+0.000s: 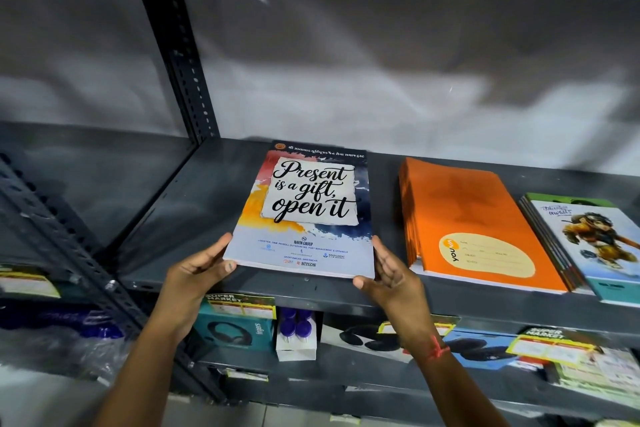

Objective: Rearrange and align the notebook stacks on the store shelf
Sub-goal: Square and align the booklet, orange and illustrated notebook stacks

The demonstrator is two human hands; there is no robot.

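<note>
A stack of notebooks with a "Present is a gift, open it" cover (304, 208) lies on the dark grey shelf (194, 204), its near edge at the shelf's front lip. My left hand (197, 267) grips the stack's near left corner, thumb on top. My right hand (384, 274) presses flat against its near right corner. To the right lies an orange notebook stack (474, 218), slightly fanned and angled. Further right, a stack with a cartoon cover (588, 246) runs off the frame's edge.
A perforated steel upright (180, 55) stands at the back left of the shelf. Below the shelf sit boxed headphones (232, 329), a small white box with purple caps (296, 333) and other packaged goods. The shelf surface left of the held stack is bare metal.
</note>
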